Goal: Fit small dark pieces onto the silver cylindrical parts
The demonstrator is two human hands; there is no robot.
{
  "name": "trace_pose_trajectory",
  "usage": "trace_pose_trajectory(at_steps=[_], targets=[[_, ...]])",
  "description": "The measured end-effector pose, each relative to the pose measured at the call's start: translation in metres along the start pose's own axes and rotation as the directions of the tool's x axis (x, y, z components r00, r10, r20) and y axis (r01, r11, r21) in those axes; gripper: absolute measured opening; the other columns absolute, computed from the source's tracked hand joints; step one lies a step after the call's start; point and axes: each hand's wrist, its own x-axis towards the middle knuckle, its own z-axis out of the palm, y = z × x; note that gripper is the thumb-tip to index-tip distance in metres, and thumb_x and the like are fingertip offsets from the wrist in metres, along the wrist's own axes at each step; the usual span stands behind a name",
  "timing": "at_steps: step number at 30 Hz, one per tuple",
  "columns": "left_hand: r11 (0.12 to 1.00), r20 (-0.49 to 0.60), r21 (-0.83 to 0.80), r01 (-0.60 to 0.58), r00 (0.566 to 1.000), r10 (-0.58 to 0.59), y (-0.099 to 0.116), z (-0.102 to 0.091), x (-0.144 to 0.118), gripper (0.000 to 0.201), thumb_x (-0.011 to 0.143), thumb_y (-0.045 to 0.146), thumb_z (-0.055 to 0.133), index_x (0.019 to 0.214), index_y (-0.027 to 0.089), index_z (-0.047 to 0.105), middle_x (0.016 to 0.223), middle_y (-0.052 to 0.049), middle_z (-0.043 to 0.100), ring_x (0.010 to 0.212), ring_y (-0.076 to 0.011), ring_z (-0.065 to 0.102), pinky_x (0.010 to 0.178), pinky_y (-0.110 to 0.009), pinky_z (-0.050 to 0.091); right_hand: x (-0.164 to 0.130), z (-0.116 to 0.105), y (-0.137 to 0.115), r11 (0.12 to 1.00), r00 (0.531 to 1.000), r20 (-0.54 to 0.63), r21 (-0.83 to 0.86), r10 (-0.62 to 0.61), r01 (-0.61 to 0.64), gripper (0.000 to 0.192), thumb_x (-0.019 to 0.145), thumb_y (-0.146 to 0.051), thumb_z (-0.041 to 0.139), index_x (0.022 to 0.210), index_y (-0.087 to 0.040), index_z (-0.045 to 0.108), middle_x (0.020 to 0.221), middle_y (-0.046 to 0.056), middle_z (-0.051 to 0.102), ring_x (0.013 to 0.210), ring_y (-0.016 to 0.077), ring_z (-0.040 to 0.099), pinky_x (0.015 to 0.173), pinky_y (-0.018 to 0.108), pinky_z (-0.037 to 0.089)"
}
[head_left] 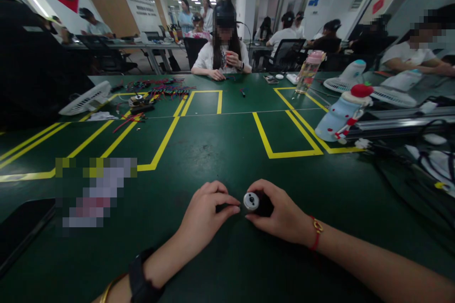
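My right hand [282,210] curls around a small upright metal cylinder [250,201] that looks like a small motor. Its round silver end faces up and has dark holes in it; the fingers hide part of its side. Just to the left, my left hand [206,210] has its thumb and index fingertip nearly together in a pinch, close to the cylinder. Something tiny and dark may be between those fingertips, but I cannot make it out. Both hands rest low over the green tabletop [213,270].
Wire bundles [170,91] and a small assembly [140,102] lie at the back left. A white fan [87,98] stands beside them, and a phone [24,227] lies at the left edge. A blue bottle [334,116] and dark cables [394,180] occupy the right. A person [223,52] sits opposite.
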Motion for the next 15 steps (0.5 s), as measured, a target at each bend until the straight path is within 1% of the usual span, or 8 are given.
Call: trace_pose_trajectory(at_steps=[2,4,6,7,9,11,13,15], targets=[[1.000,0.014,0.015,0.006,1.000,-0.006,-0.001,0.004,0.000,0.010,0.078,0.030,0.074,0.087,0.033,0.078,0.087,-0.002,0.064,0.086,-0.0225,0.057,0.075,-0.036,0.045,0.000,0.000,-0.001,1.000,1.000,-0.018,-0.008,-0.002,0.002,0.041,0.071,-0.029,0.072,0.108,-0.024,0.054,0.101,0.002,0.061,0.088,0.0132,0.059,0.076,0.029,0.050],[1.000,0.007,0.013,0.020,1.000,-0.020,-0.002,0.000,0.000,0.017,0.079,0.032,0.074,0.095,0.034,0.077,0.090,-0.002,0.065,0.089,-0.0228,0.058,0.078,-0.036,0.046,0.004,-0.010,0.002,0.999,0.994,-0.107,-0.031,0.005,-0.008,0.039,0.072,-0.032,0.071,0.106,-0.023,0.054,0.100,0.003,0.062,0.087,0.0138,0.059,0.076,0.029,0.051],[0.999,-0.016,0.004,0.047,0.999,-0.047,-0.006,-0.011,-0.001,0.023,0.082,0.037,0.070,0.104,0.034,0.074,0.095,-0.002,0.066,0.093,-0.0225,0.059,0.081,-0.035,0.047,0.010,-0.033,0.012,0.995,0.964,-0.259,-0.062,0.063,-0.082,0.042,0.072,-0.036,0.071,0.105,-0.021,0.052,0.099,0.005,0.062,0.085,0.0146,0.060,0.075,0.030,0.052],[0.998,-0.034,0.001,0.068,0.997,-0.068,-0.010,-0.019,-0.003,0.024,0.084,0.040,0.067,0.106,0.033,0.073,0.098,-0.003,0.066,0.094,-0.0221,0.060,0.079,-0.033,0.048,0.013,-0.050,0.020,0.981,0.928,-0.350,-0.092,0.128,-0.170,0.044,0.071,-0.039,0.072,0.106,-0.020,0.051,0.098,0.005,0.062,0.084,0.0148,0.061,0.074,0.030,0.052],[0.992,-0.079,0.001,0.123,0.989,-0.122,-0.022,-0.036,-0.008,0.027,0.087,0.046,0.060,0.107,0.031,0.072,0.100,-0.003,0.066,0.090,-0.0214,0.062,0.072,-0.031,0.049,0.017,-0.092,0.042,0.898,0.802,-0.529,-0.156,0.276,-0.412,0.052,0.065,-0.042,0.074,0.106,-0.019,0.051,0.097,0.005,0.062,0.081,0.0154,0.061,0.072,0.029,0.051],[0.982,-0.130,0.007,0.188,0.974,-0.186,-0.038,-0.052,-0.014,0.030,0.088,0.049,0.056,0.106,0.029,0.072,0.102,-0.003,0.067,0.087,-0.0215,0.063,0.067,-0.030,0.048,0.015,-0.135,0.068,0.742,0.624,-0.694,-0.194,0.358,-0.642,0.058,0.060,-0.043,0.076,0.106,-0.018,0.051,0.098,0.006,0.062,0.082,0.0177,0.060,0.074,0.032,0.050],[0.968,-0.186,0.010,0.252,0.951,-0.246,-0.056,-0.065,-0.020,0.032,0.088,0.051,0.055,0.104,0.028,0.071,0.105,-0.004,0.069,0.091,-0.0232,0.064,0.072,-0.032,0.049,0.005,-0.172,0.092,0.629,0.484,-0.797,-0.175,0.361,-0.758,0.056,0.059,-0.038,0.075,0.105,-0.016,0.052,0.105,0.011,0.060,0.090,0.0222,0.059,0.081,0.037,0.048],[0.950,-0.237,0.003,0.312,0.923,-0.302,-0.071,-0.074,-0.024,0.034,0.086,0.053,0.056,0.103,0.027,0.071,0.106,-0.003,0.071,0.096,-0.0251,0.064,0.079,-0.034,0.049,-0.008,-0.196,0.112,0.552,0.386,-0.851,-0.142,0.356,-0.822,0.053,0.058,-0.034,0.075,0.102,-0.014,0.053,0.110,0.016,0.058,0.097,0.0254,0.058,0.085,0.040,0.046]])
